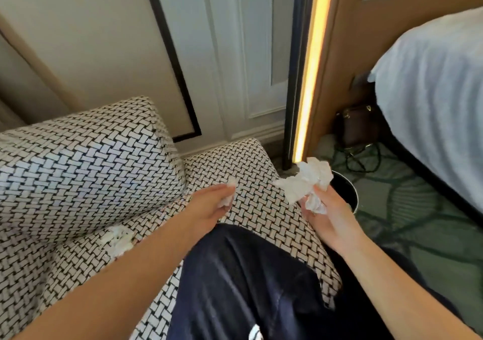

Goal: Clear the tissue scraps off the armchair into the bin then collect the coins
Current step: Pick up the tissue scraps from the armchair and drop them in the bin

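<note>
My left hand [209, 206] pinches a small white tissue scrap [228, 196] above the seat of the woven black-and-white armchair [86, 162]. My right hand [326, 214] grips a larger bunch of crumpled tissue [305, 182] near the armchair's right arm, close to the rim of the dark round bin [346, 190] on the floor. Another tissue scrap [117, 239] lies on the seat beside my left forearm. No coins show.
My dark-trousered leg [248, 282] rests over the seat front. A bed with white bedding [431, 99] stands at the right. A brown bag [358, 125] and cables lie on the green carpet behind the bin. A lit vertical strip [311, 73] runs up the wall.
</note>
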The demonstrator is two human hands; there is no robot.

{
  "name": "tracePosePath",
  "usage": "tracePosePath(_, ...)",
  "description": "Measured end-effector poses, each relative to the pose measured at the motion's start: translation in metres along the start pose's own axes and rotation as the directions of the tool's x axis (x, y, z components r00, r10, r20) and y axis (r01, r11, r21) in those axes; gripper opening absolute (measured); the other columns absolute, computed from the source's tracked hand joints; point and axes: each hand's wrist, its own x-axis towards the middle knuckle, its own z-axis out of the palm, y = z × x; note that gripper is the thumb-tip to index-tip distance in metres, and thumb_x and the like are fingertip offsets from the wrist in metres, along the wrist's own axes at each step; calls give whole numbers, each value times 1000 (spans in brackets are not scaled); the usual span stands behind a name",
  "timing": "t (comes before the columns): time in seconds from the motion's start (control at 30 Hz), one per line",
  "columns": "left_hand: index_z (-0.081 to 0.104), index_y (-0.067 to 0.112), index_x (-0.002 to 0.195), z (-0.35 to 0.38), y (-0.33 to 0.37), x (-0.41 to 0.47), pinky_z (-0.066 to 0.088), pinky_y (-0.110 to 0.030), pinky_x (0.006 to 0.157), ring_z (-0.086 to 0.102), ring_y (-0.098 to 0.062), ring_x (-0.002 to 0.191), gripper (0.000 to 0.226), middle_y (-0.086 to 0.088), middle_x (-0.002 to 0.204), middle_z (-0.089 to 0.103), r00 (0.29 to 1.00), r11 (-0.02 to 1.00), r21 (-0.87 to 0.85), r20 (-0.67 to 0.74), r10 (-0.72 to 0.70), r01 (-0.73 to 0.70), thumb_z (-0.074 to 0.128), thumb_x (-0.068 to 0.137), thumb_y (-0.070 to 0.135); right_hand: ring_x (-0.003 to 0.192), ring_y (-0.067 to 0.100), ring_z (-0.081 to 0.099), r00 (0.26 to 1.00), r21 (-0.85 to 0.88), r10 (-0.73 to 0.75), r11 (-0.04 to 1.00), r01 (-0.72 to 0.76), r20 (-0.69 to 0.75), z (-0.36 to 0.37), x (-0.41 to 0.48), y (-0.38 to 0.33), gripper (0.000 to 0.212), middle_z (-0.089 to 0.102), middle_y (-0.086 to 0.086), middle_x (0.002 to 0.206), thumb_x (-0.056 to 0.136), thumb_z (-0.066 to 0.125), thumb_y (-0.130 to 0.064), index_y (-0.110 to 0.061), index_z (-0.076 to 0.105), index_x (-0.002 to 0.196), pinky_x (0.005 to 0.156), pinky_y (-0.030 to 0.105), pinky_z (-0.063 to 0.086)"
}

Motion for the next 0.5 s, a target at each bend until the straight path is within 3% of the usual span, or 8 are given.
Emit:
tracePosePath(0.17, 54, -5, 122, 48, 0, 26, 52, -18, 70, 54, -7, 86, 34, -7, 113, 57, 998, 998, 4, 5, -59, 59, 57, 89, 2, 79, 11, 60, 983, 115, 43, 993, -22, -181, -48, 25, -2, 19, 62, 2, 96, 97, 46, -11, -19, 55, 113, 65, 25, 47)
tracePosePath(0.27, 54, 2, 122, 84, -9, 46, 53, -18, 67, 56, -14, 99, 36, -10, 122, 55, 997, 994, 73, 0, -80, 80, 60, 87, 1, 85, 11, 56, 955, 137, 61, 990, -22, -289, -70, 48, -7, 25, 60, 0, 104, 97, 45, -10, -22, 53, 118, 70, 25, 43)
tracePosePath(0.33, 56, 4, 120, 109, -16, 58, 53, -21, 69, 57, -17, 97, 35, -18, 117, 55, 996, 986, 141, 22, -89, 85, 60, 86, 1, 86, 11, 55, 925, 135, 80, 990, -32, -371, -80, 67, -13, 28, 60, -1, 108, 98, 44, -9, -24, 52, 120, 71, 25, 43)
tracePosePath(0.43, 61, 9, 107, 145, -26, 77, 53, -31, 86, 57, -19, 98, 25, -15, 112, 58, 990, 976, 170, 3, -139, 136, 64, 84, 1, 83, 11, 55, 887, 164, 137, 984, -71, -440, -91, 99, -20, 26, 57, 1, 115, 98, 44, -9, -25, 51, 117, 71, 25, 43)
tracePosePath(0.5, 64, 7, 103, 162, -31, 89, 51, -29, 85, 58, -19, 96, 22, -14, 110, 61, 985, 975, 148, 13, -169, 165, 66, 82, 0, 82, 12, 54, 868, 188, 162, 979, -82, -469, -94, 116, -22, 22, 55, 2, 116, 97, 45, -8, -22, 52, 113, 74, 27, 42)
